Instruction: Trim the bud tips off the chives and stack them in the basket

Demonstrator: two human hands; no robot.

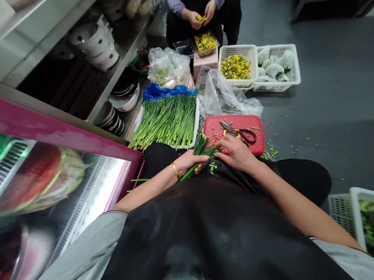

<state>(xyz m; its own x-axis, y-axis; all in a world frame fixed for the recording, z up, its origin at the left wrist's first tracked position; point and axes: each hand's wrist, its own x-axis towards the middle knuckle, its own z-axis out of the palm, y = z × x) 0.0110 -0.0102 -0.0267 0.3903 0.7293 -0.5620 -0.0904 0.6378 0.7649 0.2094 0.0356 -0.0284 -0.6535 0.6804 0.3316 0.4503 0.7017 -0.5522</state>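
Observation:
My left hand (189, 163) is wrapped round a bunch of green flowering chives (201, 145) above my lap. My right hand (236, 153) has its fingers bent in at the side of this bunch, with thumb and forefinger pinching some of its stems. Just beyond the right hand lies a red plastic board or lid (259, 127) with scissors (247, 134) on it, their dark handles toward the right. A few cut green bits (213, 165) rest on my black apron. To the left, a white tray holds many long chives (171, 120) over blue plastic.
Clear plastic bags (226, 97) lie beyond the board. White baskets hold yellow flowers (236, 67) and net-wrapped produce (274, 70). A co-worker's hands (202, 15) hold yellow flowers. A glass-fronted fridge (48, 186) stands close on my left, a white basket (355, 210) on my right.

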